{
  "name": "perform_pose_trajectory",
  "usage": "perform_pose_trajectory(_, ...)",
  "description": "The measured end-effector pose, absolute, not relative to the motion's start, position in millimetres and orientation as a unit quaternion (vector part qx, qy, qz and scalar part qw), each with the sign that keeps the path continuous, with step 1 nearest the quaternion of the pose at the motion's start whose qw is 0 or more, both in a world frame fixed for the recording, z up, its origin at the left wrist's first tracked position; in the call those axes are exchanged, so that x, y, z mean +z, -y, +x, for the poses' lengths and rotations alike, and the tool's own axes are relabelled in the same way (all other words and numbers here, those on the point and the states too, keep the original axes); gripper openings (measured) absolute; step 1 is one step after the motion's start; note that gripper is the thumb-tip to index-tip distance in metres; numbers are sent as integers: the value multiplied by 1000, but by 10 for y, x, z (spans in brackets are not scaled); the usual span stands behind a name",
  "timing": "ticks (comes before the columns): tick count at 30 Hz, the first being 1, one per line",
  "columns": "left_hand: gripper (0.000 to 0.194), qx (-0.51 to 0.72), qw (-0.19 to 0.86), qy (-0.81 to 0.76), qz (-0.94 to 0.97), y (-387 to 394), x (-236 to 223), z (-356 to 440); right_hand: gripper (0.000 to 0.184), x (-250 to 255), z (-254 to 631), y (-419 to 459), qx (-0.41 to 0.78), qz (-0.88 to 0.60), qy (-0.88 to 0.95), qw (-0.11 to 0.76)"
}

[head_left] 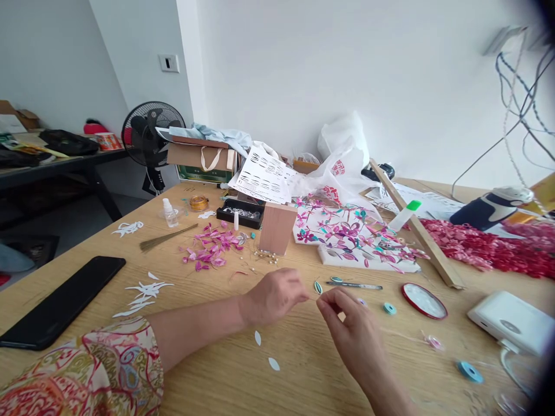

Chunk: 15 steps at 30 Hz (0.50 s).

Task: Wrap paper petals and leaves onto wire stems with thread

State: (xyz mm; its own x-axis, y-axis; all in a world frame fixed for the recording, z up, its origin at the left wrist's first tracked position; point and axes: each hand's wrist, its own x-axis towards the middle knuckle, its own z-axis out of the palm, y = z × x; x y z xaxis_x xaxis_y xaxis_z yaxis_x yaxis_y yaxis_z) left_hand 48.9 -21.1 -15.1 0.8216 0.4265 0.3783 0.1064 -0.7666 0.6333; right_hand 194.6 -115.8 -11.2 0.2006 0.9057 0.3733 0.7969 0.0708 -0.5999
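Observation:
My left hand [277,296] is closed in a pinch over the middle of the table. A thin thread [313,299] stretches from its fingertips to my right hand [347,318], which is also pinched shut. Just above the right fingertips is a small green leaf piece with a pale rim [318,287]; whether its stem is in those fingers I cannot tell. A similar leaf piece [336,279] lies beyond, beside a pen [355,285]. Two white leaf cut-outs [274,364] rest on the table below my hands.
Pink petal pieces [212,245] and a wooden block [277,229] are beyond my hands. Finished-looking flower sprigs [347,231] lie on white foam. Thread spools [389,308], a red-rimmed dish [424,300], a wooden bar [418,231] and a white device [511,320] are rightward; a black phone [65,300] is left.

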Motion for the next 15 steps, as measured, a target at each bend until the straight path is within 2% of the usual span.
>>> perform_pose_trajectory(2,26,257,151,-76,951,208,-188,472,24,-138,1953,1137,186,-700,573,383)
perform_pose_trajectory(4,26,267,129,-72,952,193,-213,474,25,-154,1967,1119,274,-688,545,392)
perform_pose_trajectory(5,23,279,168,-95,941,182,-215,483,25,-157,1975,1114,291,-680,543,398)
perform_pose_trajectory(7,14,297,314,-171,886,161,-200,512,24,-149,1990,1117,257,-677,556,408)
perform_pose_trajectory(11,11,229,637,-284,679,139,-144,552,15,-115,2006,1153,77,-667,626,397)
perform_pose_trajectory(13,17,193,717,-283,607,142,-133,545,13,-109,2001,1163,24,-641,665,383)
perform_pose_trajectory(15,22,179,750,-273,575,148,-138,533,13,-108,1991,1160,-5,-614,697,369)
